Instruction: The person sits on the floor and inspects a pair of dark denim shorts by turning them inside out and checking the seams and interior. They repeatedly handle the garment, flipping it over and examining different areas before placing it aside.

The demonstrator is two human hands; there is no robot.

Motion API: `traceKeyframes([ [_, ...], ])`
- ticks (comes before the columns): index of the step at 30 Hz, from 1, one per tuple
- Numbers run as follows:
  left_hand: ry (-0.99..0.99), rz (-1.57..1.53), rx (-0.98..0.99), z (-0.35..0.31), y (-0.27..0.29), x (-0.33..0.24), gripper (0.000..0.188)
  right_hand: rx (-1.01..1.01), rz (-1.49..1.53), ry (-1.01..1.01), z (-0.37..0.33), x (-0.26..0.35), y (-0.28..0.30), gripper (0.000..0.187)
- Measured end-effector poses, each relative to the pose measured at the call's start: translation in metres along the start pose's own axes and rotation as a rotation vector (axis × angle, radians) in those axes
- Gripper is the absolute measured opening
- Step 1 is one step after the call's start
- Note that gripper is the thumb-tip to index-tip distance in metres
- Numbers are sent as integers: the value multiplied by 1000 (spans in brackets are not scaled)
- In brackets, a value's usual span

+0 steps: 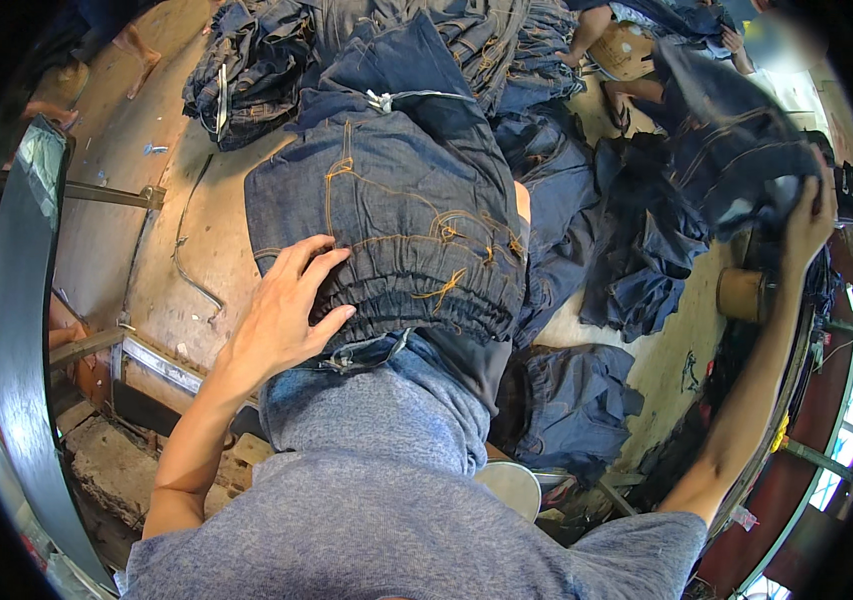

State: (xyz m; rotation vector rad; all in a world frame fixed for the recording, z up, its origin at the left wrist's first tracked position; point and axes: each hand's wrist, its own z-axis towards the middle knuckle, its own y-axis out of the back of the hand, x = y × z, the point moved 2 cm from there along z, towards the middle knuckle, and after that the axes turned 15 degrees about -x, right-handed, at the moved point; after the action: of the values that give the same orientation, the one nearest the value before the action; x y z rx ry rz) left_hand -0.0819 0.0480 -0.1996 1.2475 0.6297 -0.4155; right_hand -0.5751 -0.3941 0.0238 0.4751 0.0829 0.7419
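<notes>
Dark blue denim trousers [386, 180] with a gathered elastic waistband and loose orange threads lie across my lap. My left hand [286, 300] rests at the left end of that waistband, its fingers spread and the thumb apart. Far out to the right, my right hand [811, 210] grips the edge of another denim garment [736, 140]. This one hangs raised, slightly blurred, with orange seams and a pale patch near my hand. A white tie [386, 100] lies across the denim beyond the trousers.
Bundled denim [246, 70] is heaped at the back. More pieces [646, 230] lie on the floor to the right, with a folded one [576, 405] nearer me. A brown roll [739, 294] stands by my right arm. A dark curved panel [26, 300] rises at left. Other people sit nearby.
</notes>
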Motion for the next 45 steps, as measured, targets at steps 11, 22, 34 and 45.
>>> traceKeyframes([
  [11, -128, 123, -286, 42, 1, -3, 9, 1250, 45, -266, -276, 79, -53, 40],
  [22, -335, 147, -398, 63, 30, -37, 16, 1018, 779, -44, -178, 333, -115, 70],
  [34, -389, 248, -357, 37, 31, -32, 13, 1176, 993, -39, -170, 332, -150, 63],
  [45, -469, 268, -388, 39, 44, -44, 17, 1214, 941, -384, -148, 300, -179, 44],
])
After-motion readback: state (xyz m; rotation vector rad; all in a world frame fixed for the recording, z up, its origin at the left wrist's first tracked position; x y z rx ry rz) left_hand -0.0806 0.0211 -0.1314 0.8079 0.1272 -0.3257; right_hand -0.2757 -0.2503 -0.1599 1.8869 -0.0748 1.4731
